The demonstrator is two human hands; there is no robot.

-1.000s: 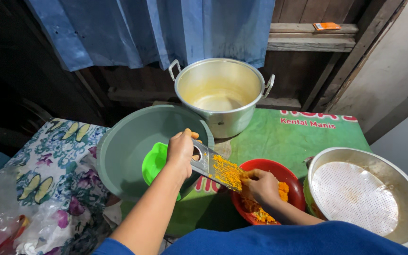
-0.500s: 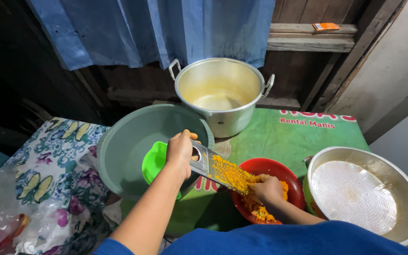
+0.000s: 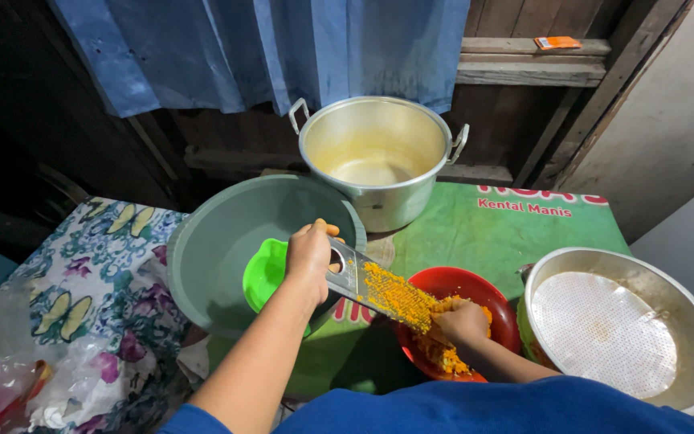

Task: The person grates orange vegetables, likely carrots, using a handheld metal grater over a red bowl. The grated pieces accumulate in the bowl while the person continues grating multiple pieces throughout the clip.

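Observation:
My left hand (image 3: 311, 257) grips the upper end of a flat metal grater (image 3: 379, 289), which slants down to the right over a red bowl (image 3: 451, 283). Orange-yellow shreds coat the grater and pile up in the bowl. My right hand (image 3: 461, 321) is closed around a small piece of the orange root, hidden by the fingers, and presses it against the grater's lower end above the bowl.
A grey-green basin (image 3: 226, 241) with a bright green small bowl (image 3: 265, 272) inside stands left of the grater. A large metal pot (image 3: 375, 153) holding pale liquid stands behind. A metal basin with a perforated insert (image 3: 604, 329) sits at right. Floral cloth and plastic bags (image 3: 10, 362) lie at left.
My right hand has slid down the grater toward the red bowl and now sits at its lower end. My left hand and the grater have stayed put.

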